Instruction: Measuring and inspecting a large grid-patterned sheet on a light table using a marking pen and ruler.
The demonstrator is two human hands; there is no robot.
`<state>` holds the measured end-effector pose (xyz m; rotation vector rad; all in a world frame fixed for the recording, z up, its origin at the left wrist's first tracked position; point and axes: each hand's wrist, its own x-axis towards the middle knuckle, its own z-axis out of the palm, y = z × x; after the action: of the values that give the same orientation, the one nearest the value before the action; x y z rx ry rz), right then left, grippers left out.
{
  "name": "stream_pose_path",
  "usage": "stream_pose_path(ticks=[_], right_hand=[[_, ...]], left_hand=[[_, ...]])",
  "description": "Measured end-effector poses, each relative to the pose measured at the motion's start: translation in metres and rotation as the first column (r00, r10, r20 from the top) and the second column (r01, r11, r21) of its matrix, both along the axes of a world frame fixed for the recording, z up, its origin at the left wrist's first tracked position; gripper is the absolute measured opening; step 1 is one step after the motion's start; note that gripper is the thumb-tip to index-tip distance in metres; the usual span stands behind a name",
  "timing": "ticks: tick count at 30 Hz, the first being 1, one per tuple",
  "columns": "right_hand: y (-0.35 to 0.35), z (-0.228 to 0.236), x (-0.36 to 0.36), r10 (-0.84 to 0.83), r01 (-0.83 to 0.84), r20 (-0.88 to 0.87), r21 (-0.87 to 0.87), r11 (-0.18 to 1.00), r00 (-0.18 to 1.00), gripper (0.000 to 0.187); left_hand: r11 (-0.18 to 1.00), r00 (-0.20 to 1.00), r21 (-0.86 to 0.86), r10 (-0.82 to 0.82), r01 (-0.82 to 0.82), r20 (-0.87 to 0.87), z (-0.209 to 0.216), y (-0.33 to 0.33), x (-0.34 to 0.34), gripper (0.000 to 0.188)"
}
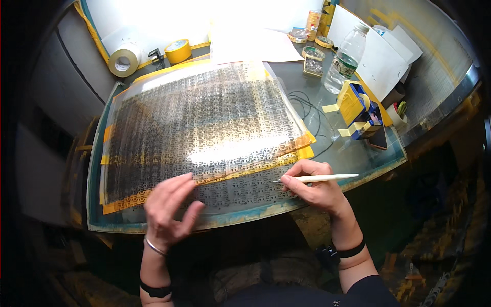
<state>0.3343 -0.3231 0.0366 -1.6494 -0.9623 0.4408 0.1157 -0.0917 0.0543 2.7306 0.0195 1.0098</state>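
Note:
A stack of clear printed film sheets [204, 117], covered in rows of small dark marks and edged with yellow tape, lies on the glass-topped table [302, 197]. My left hand [171, 210] is over the near edge of the stack, with its fingers spread and nothing in it. Whether its fingertips touch the film I cannot tell. Near the stack's right front corner, my right hand [317, 187] grips a slim white-handled pen-like tool [335, 177]. Its thin tip points left, over a strip of marked film showing below the stack's front edge.
A blue and yellow tape dispenser [360, 110] stands at the right, with a water bottle [348, 59] behind it. A thin black cable [312, 110] curls beside the stack. Tape rolls, one yellow [178, 51] and one white [124, 60], sit at the back left. White paper [255, 46] lies behind.

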Motion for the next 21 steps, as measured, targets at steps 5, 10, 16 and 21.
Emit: stream_pose_path(ticks=[5,10,16,21], right_hand=[[0.001,0.004,0.0,0.01,-0.01,-0.035,-0.012,1.0,0.999,0.013],[0.002,0.0,0.0,-0.009,0.009,-0.024,0.019,1.0,1.0,0.013],[0.003,-0.005,0.001,-0.019,0.018,0.046,0.023,1.0,0.999,0.012],[0.002,-0.006,0.003,0.001,-0.002,0.057,0.021,1.0,0.998,0.012]], left_hand=[[0.969,0.907,0.006,-0.228,0.246,-0.354,0.006,-0.039,0.022,0.073],[0.958,0.852,-0.047,-0.274,0.283,-0.446,0.003,-0.051,0.038,0.077],[0.96,0.863,-0.094,-0.279,0.265,-0.421,0.005,-0.052,0.039,0.072],[0.961,0.865,-0.099,-0.276,0.258,-0.419,0.005,-0.052,0.04,0.07]])
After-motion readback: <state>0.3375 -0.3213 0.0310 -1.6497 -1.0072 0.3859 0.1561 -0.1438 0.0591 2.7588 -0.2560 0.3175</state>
